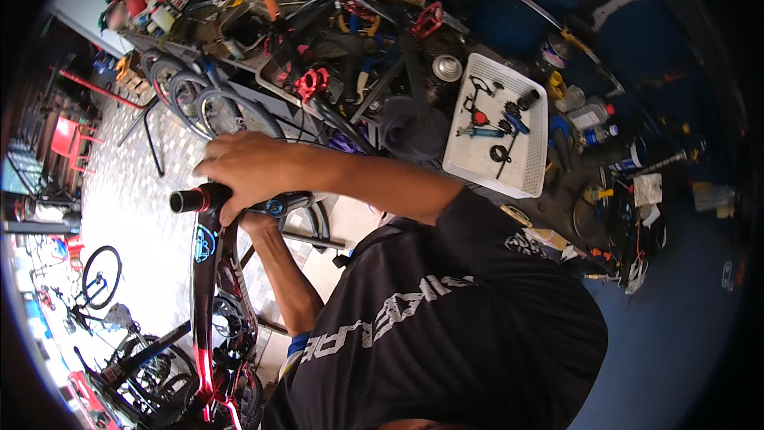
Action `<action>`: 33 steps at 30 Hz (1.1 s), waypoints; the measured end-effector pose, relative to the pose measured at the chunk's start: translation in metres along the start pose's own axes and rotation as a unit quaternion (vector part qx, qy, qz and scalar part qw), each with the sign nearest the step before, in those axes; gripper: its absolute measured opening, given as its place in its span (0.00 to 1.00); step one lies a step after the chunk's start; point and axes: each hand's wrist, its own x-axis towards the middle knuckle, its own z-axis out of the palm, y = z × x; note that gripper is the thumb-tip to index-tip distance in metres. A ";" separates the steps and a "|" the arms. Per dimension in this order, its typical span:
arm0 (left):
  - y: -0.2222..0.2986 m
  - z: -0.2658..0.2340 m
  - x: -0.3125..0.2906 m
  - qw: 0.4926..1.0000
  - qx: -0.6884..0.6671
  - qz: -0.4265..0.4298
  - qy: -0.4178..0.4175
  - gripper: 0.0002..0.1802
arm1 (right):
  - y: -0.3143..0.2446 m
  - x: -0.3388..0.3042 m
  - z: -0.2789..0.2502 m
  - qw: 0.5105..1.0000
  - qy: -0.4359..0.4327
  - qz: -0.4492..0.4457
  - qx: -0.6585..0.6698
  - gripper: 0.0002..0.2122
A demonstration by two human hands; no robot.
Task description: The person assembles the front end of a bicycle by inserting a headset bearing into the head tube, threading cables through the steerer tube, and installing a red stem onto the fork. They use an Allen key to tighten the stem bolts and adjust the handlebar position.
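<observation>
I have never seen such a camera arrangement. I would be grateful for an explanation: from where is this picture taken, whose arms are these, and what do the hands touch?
There is no machine: these are a person's two bare hands. The single picture comes from a wide fisheye camera worn on the head, looking down, so straight edges bend near its rim. The black shirt is the wearer's own.

The right hand lies over the upper end of a black and red bicycle frame, thumb against it. The left hand is just below, partly hidden, so its grip is unclear.

On the cluttered workbench, a white tray carries small parts. More bicycles show at lower left.
</observation>
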 end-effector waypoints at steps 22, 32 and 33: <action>0.018 -0.038 -0.007 0.994 -0.029 -0.060 0.091 0.23 | 0.126 -0.103 -0.010 0.899 -0.027 0.435 -0.029 0.29; 0.021 -0.032 -0.009 0.991 -0.067 -0.092 0.067 0.20 | 0.137 -0.109 0.012 0.916 0.067 0.392 -0.058 0.22; 0.020 -0.033 -0.008 0.992 -0.055 -0.087 0.067 0.20 | 0.142 -0.113 0.013 0.920 0.107 0.376 -0.019 0.22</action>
